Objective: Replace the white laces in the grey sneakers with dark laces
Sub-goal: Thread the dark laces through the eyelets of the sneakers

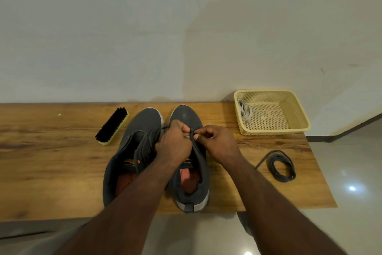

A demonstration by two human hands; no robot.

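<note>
Two grey sneakers stand side by side on the wooden table, toes pointing away from me. The left sneaker (pixel 142 124) has no lace in its eyelets. Over the right sneaker (pixel 186 114), my left hand (pixel 175 141) and my right hand (pixel 217 141) meet, each pinching a strand of a dark lace (pixel 193 133) that runs down into the shoe's eyelets. A second dark lace (pixel 282 166) lies coiled on the table to the right. White laces (pixel 245 111) lie bundled in the basket.
A beige perforated plastic basket (pixel 297 112) sits at the back right of the table (pixel 51 161). A black-bristled shoe brush (pixel 112 125) lies left of the sneakers. A pale wall runs behind; tiled floor shows right and below.
</note>
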